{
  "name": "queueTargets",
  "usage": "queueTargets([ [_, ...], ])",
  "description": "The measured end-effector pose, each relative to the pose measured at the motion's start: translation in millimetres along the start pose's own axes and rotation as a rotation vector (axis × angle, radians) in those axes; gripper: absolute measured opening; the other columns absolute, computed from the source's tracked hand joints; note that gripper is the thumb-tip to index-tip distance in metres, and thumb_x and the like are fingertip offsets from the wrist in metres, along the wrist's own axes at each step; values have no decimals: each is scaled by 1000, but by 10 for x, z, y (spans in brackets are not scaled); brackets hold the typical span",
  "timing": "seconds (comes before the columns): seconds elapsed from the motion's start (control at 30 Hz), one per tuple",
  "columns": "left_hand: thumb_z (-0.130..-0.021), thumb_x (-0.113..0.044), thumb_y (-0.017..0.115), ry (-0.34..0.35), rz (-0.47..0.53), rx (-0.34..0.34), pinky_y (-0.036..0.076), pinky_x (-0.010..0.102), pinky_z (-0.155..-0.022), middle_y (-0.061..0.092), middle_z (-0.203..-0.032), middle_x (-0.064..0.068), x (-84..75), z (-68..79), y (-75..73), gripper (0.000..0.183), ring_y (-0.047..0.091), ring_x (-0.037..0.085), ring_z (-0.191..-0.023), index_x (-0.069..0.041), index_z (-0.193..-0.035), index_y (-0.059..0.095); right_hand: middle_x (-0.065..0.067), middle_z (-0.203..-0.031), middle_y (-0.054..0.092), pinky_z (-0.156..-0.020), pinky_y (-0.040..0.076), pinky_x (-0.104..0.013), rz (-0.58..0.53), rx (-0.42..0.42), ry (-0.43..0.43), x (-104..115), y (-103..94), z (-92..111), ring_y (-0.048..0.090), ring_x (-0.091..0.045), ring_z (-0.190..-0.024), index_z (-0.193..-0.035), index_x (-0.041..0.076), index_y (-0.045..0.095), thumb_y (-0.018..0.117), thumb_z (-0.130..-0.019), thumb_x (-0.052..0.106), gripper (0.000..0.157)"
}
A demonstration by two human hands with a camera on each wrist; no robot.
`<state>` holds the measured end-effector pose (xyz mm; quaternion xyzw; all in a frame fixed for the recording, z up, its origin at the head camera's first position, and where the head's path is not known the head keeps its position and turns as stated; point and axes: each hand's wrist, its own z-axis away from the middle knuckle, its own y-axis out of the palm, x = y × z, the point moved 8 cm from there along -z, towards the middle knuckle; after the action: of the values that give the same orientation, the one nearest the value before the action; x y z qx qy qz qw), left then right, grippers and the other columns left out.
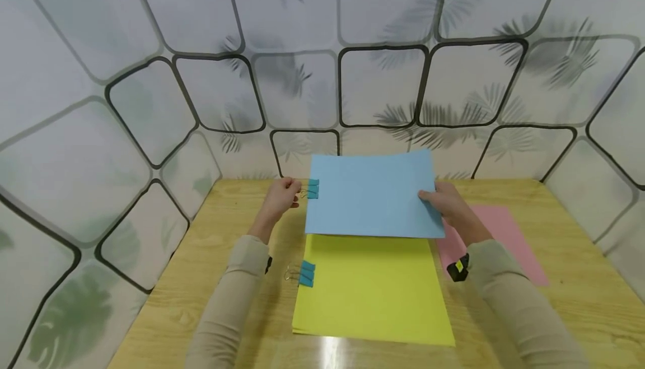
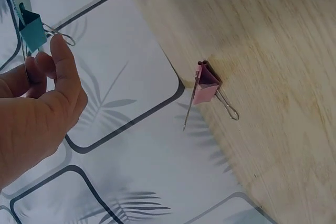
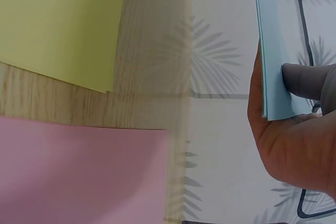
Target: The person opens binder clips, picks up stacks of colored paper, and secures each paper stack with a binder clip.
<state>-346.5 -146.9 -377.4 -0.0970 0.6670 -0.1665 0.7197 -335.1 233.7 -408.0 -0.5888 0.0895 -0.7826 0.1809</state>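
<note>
My left hand (image 1: 280, 196) pinches the wire handles of a teal binder clip (image 1: 313, 188) at the left edge of a stack of blue paper (image 1: 373, 198). The left wrist view shows that clip (image 2: 34, 34) with fingertips at its handles. With the thumb on top and fingers beneath, my right hand (image 1: 449, 204) grips the right edge of the blue paper, which is lifted above the table. Below it lies a stack of yellow paper (image 1: 373, 293), with a second teal binder clip (image 1: 307, 274) on its left edge.
Pink paper (image 1: 510, 240) lies on the wooden table (image 1: 196, 279), to the right and partly behind my right forearm. A pink binder clip (image 2: 206, 90) stands on the table in the left wrist view. Patterned fabric (image 1: 297, 89) walls the table's back and sides.
</note>
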Motion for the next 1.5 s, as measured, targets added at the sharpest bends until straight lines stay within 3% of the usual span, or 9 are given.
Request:
queueTargets([
  [0.23, -107, -24, 46, -22, -7, -60, 57, 38, -82, 57, -111, 18, 52, -87, 9, 33, 56, 20, -80, 6, -116, 57, -39, -152, 25, -106, 39, -61, -4, 20, 10, -81, 40, -140, 33, -53, -137, -152, -14, 12, 40, -108, 18, 62],
  [0.43, -107, -22, 46, -21, -9, -103, 55, 48, -88, 56, -96, 17, 103, -160, 29, 30, 53, 19, -76, 5, -107, 59, -39, -154, 20, -108, 37, -61, -16, 59, 27, -117, 103, -214, 29, -53, -139, -153, -12, 6, 35, -108, 18, 62],
  [0.57, -105, -21, 48, -12, -62, -129, 56, 49, -84, 52, -83, 9, 169, -217, 53, 28, 54, 18, -71, 2, -95, 58, -39, -152, 25, -106, 39, -61, -17, 38, 38, -166, 82, -254, 34, -53, -136, -153, -13, 9, 36, -108, 17, 60],
  [0.73, -105, -24, 50, -34, -133, -136, 56, 45, -79, 53, -81, 7, 235, -258, 101, 27, 57, 19, -71, 0, -96, 57, -39, -150, 28, -105, 40, -61, 10, 0, 62, -227, 41, -279, 36, -53, -135, -152, -14, 12, 38, -108, 18, 60],
  [0.9, -106, -29, 48, -59, -206, -150, 34, 62, -107, 56, -78, 6, 260, -282, 111, 27, 61, 21, -73, -5, -98, 57, -40, -149, 29, -104, 41, -61, 23, -17, 75, -250, 58, -308, 36, -54, -135, -152, -14, 14, 40, -107, 19, 61],
  [1.0, -106, -30, 47, -72, -220, -157, 21, 67, -110, 58, -78, 5, 277, -307, 112, 29, 62, 22, -74, -4, -101, 59, -39, -148, 31, -103, 42, -61, 25, -28, 76, -266, 80, -351, 38, -54, -134, -151, -15, 15, 40, -107, 20, 61],
  [1.13, -107, -30, 46, -77, -208, -146, 41, 48, -87, 64, -88, 14, 316, -336, 126, 33, 62, 22, -74, -1, -109, 60, -39, -148, 31, -104, 41, -61, 19, -36, 83, -293, 118, -404, 38, -53, -134, -151, -15, 15, 40, -107, 19, 61],
  [1.27, -107, -29, 45, -77, -203, -151, 41, 41, -75, 66, -91, 20, 354, -371, 135, 34, 59, 21, -69, 1, -111, 61, -40, -148, 29, -105, 39, -62, 20, -47, 85, -321, 130, -444, 37, -54, -134, -151, -16, 14, 40, -107, 19, 62],
  [1.5, -106, -20, 47, -48, -218, -152, 36, 27, -51, 47, -66, 3, 357, -456, 183, 27, 44, 14, -55, -4, -84, 53, -41, -148, 29, -107, 37, -61, 23, -54, 66, -337, 148, -502, 36, -54, -134, -149, -18, 15, 40, -106, 16, 61],
])
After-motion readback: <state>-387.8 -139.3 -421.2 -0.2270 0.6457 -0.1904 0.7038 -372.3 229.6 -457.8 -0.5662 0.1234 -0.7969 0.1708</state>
